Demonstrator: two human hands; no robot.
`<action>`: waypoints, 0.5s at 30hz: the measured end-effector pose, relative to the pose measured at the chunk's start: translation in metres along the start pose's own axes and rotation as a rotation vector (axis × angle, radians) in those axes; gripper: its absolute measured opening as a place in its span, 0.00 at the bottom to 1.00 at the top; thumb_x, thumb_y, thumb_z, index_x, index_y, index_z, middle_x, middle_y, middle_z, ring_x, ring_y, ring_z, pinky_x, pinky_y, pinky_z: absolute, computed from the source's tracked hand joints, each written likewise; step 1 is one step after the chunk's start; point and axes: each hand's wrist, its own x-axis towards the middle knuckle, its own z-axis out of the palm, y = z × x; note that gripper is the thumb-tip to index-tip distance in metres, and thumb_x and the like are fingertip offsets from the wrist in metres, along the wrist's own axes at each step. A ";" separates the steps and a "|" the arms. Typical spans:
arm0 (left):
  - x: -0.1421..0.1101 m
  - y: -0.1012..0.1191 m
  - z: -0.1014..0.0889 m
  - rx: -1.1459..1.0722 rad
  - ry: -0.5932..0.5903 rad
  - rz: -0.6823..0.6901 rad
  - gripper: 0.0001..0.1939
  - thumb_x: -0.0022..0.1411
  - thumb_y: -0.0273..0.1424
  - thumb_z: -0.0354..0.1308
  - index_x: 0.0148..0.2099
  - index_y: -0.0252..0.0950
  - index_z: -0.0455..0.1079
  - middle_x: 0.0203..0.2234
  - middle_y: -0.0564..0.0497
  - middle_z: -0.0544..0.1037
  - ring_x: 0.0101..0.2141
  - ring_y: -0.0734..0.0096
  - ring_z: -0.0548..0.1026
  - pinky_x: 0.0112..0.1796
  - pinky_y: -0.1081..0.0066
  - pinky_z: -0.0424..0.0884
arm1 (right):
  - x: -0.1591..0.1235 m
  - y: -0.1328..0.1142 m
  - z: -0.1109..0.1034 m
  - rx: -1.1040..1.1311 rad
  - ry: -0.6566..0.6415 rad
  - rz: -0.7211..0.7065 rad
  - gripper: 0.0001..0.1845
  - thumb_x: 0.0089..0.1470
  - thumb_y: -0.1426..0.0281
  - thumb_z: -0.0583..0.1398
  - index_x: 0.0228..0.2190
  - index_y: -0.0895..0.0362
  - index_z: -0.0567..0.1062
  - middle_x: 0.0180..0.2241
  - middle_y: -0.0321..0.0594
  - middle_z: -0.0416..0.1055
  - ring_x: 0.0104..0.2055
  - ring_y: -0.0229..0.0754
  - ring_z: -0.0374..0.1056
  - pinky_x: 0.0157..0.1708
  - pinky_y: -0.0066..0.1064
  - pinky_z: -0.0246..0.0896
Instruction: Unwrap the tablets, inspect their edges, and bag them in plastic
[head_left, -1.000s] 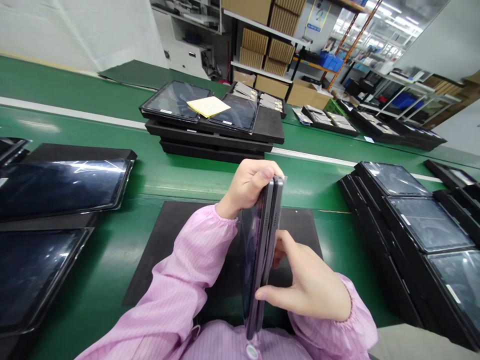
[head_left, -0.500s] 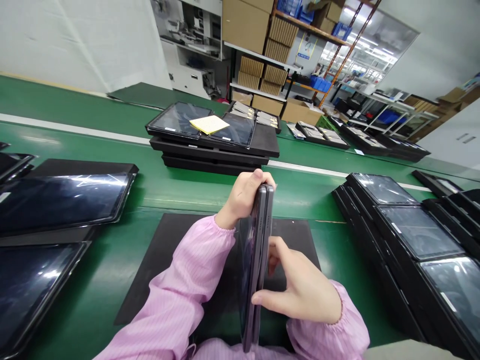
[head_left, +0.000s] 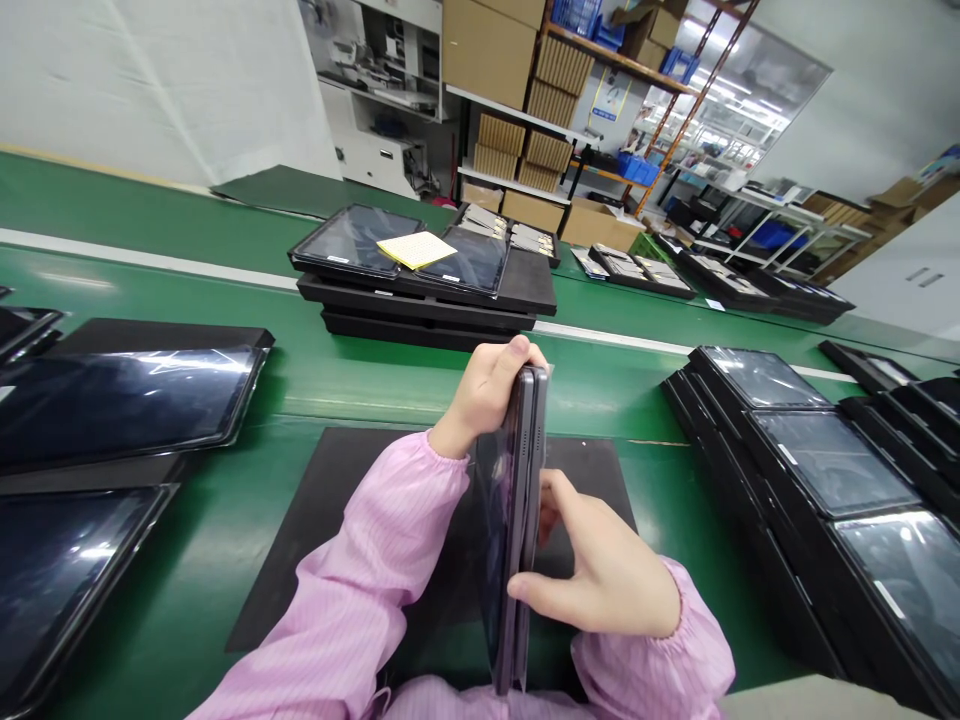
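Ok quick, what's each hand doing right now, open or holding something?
Left hand: closed, holding two upright tablets by their top end.
Right hand: thumb at the tablets' edges; whether it's gripping can't be told.

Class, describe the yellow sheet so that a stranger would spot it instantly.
On the green bench, look beyond the left hand to a stack of black trays. The yellow sheet lies on top, overlapping two dark screens; its bright colour sets it apart from them.
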 end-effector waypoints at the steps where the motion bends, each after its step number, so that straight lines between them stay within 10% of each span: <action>1: 0.000 -0.001 0.000 -0.001 0.006 -0.018 0.38 0.62 0.64 0.47 0.19 0.36 0.67 0.11 0.54 0.64 0.14 0.76 0.60 0.18 0.70 0.58 | 0.001 0.000 -0.001 0.001 0.003 0.006 0.26 0.51 0.62 0.63 0.48 0.55 0.61 0.39 0.42 0.75 0.36 0.46 0.71 0.38 0.42 0.68; 15: 0.004 -0.003 0.002 0.048 0.076 -0.149 0.38 0.57 0.68 0.46 0.19 0.38 0.65 0.09 0.55 0.60 0.13 0.75 0.60 0.17 0.71 0.57 | 0.009 -0.006 0.000 0.038 0.041 0.058 0.24 0.48 0.62 0.61 0.44 0.55 0.59 0.35 0.42 0.73 0.34 0.48 0.69 0.37 0.42 0.65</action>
